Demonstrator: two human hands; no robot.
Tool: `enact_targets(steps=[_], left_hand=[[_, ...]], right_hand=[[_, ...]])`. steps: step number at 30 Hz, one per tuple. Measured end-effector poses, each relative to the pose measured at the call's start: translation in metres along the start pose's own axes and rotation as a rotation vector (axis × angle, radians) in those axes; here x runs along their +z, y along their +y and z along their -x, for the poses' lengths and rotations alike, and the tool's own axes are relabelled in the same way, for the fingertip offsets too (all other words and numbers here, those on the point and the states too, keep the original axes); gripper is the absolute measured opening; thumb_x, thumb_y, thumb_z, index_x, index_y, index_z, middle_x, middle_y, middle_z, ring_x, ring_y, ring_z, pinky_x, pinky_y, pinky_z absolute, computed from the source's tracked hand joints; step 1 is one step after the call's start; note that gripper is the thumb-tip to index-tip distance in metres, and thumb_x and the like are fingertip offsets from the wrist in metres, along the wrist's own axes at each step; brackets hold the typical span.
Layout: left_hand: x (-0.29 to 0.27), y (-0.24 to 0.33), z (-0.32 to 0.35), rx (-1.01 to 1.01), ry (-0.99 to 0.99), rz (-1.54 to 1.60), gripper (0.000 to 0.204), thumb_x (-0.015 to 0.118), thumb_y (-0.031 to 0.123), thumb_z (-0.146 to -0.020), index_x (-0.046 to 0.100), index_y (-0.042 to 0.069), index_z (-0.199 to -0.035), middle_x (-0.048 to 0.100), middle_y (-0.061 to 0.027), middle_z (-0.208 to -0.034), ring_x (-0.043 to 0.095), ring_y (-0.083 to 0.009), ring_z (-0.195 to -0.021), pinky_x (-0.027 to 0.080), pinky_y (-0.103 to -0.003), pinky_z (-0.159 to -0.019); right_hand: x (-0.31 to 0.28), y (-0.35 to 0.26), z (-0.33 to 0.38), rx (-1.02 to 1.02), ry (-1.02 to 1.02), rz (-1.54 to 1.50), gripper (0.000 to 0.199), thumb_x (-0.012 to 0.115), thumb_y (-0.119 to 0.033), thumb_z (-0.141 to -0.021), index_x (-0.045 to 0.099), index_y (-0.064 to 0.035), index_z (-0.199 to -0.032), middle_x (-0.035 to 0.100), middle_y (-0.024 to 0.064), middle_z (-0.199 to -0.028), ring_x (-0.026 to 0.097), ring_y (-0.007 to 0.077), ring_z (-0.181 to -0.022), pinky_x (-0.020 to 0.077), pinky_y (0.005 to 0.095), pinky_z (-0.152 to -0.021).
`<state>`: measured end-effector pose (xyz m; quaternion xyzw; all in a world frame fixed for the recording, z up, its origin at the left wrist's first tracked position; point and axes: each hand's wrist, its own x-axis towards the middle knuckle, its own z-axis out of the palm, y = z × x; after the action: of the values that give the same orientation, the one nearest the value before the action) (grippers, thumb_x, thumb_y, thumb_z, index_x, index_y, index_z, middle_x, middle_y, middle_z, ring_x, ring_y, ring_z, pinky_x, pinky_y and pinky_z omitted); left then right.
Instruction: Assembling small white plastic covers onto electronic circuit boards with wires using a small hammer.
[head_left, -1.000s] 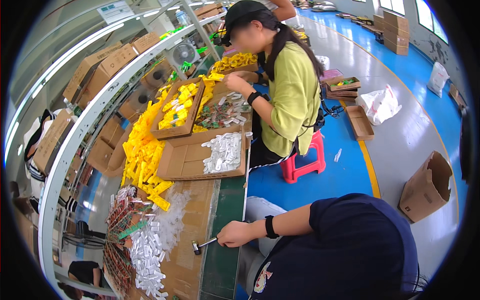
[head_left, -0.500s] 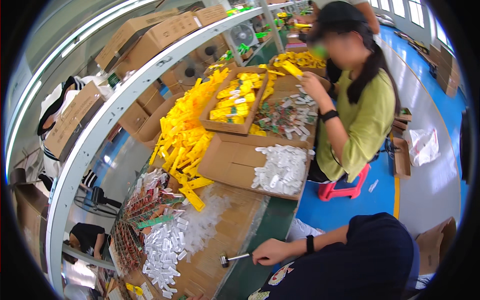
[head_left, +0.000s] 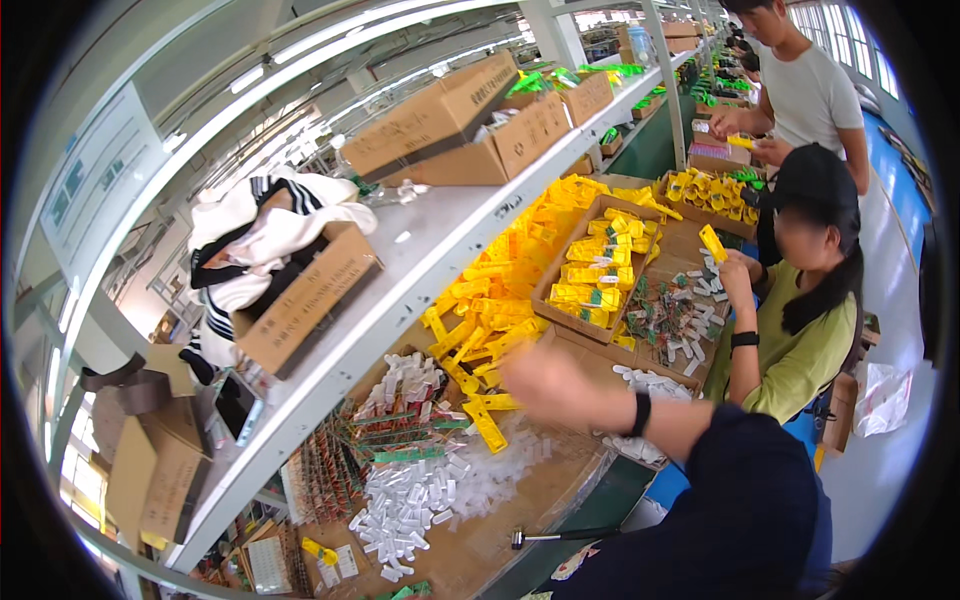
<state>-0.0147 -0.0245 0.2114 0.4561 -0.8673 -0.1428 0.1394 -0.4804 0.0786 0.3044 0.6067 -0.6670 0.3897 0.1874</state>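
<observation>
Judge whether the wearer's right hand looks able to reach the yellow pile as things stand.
Probably yes: the right hand, though blurred, appears close to the yellow pile, with nothing visible between them.

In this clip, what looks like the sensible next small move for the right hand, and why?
Probably bring the right hand to the yellow piece jutting from the near edge of the yellow heap and pinch it. In view, the hand appears close beside it, while the hammer lies unheld. Blur hides whether the hand already holds something.
</observation>
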Motion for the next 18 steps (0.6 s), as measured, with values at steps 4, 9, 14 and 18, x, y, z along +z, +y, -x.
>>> enact_targets(steps=[4, 9, 14, 18], left_hand=[[-0.04, 0.014, 0.003, 0.129, 0.111, 0.055, 0.02, 0.06, 0.017, -0.091, 0.068, 0.003, -0.103, 0.061, -0.0203, -0.105, 0.057, -0.0402, -0.097, 0.045, -0.046, -0.086], [-0.066, 0.014, 0.024, 0.003, 0.131, 0.135, 0.021, 0.062, 0.017, -0.089, 0.067, 0.002, -0.103, 0.063, -0.0202, -0.101, 0.057, -0.0397, -0.096, 0.044, -0.046, -0.087], [-0.073, -0.014, 0.024, 0.027, 0.109, 0.129, 0.02, 0.063, 0.017, -0.09, 0.068, 0.002, -0.101, 0.065, -0.0194, -0.098, 0.057, -0.039, -0.095, 0.044, -0.046, -0.086], [-0.087, -0.007, 0.01, 0.006, 0.059, 0.112, 0.017, 0.064, 0.015, -0.088, 0.067, 0.001, -0.1, 0.065, -0.0196, -0.095, 0.058, -0.038, -0.092, 0.047, -0.045, -0.079]], right_hand=[[-0.133, 0.001, -0.224, -0.067, 0.712, 0.526, 0.068, 0.075, -0.02, -0.072, 0.047, -0.0149, -0.134, 0.046, 0.0198, -0.116, 0.045, 0.0423, -0.112, 0.0435, 0.0499, -0.09], [-0.155, 0.04, -0.303, 0.635, 0.1, 0.648, 0.049, 0.077, -0.019, -0.073, 0.058, -0.0101, -0.117, 0.044, 0.0248, -0.131, 0.044, 0.0434, -0.121, 0.047, 0.0496, -0.092], [-0.149, 0.06, -0.244, 0.31, 0.477, 0.371, 0.043, 0.079, -0.007, -0.067, 0.058, -0.004, -0.104, 0.05, 0.0175, -0.125, 0.054, 0.038, -0.112, 0.0491, 0.0394, -0.091], [-0.189, -0.009, -0.164, 0.098, 0.549, 0.284, 0.042, 0.081, -0.005, -0.065, 0.055, -0.0005, -0.098, 0.053, 0.0154, -0.124, 0.052, 0.0355, -0.114, 0.0448, 0.0379, -0.097]])
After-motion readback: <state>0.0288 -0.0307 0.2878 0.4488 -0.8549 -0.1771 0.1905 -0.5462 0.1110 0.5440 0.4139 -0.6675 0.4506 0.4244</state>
